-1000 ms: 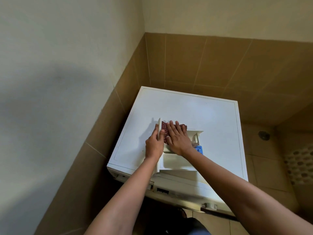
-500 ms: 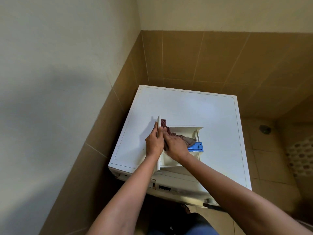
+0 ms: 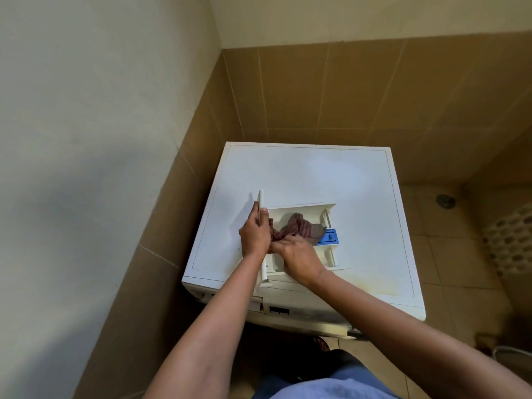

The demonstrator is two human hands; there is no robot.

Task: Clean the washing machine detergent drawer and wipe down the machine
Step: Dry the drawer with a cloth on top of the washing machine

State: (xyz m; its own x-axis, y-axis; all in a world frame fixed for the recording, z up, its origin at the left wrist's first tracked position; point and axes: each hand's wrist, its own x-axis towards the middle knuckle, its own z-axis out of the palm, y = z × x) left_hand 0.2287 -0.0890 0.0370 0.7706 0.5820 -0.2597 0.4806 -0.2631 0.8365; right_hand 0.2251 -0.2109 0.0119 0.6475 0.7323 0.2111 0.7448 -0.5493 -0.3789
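A white detergent drawer (image 3: 305,210) lies on top of the white washing machine (image 3: 311,174), its front panel standing on edge at the left. My left hand (image 3: 254,233) grips that front panel. My right hand (image 3: 300,259) holds a reddish striped cloth (image 3: 296,227) inside the drawer's near-left compartment, next to the panel. The cloth trails across the drawer toward a blue insert (image 3: 329,236) at the drawer's right end. My right fingers are partly hidden behind my left hand.
The machine stands in a corner between a plastered wall on the left and brown tiled walls. A floor drain (image 3: 444,200) and a pebbled floor patch (image 3: 509,243) lie to the right. My legs are below the machine's front edge.
My right hand has slid toward me with the cloth, from the far part of the drawer to its near-left compartment. More of the cloth and the blue insert now show. My left hand keeps its grip.
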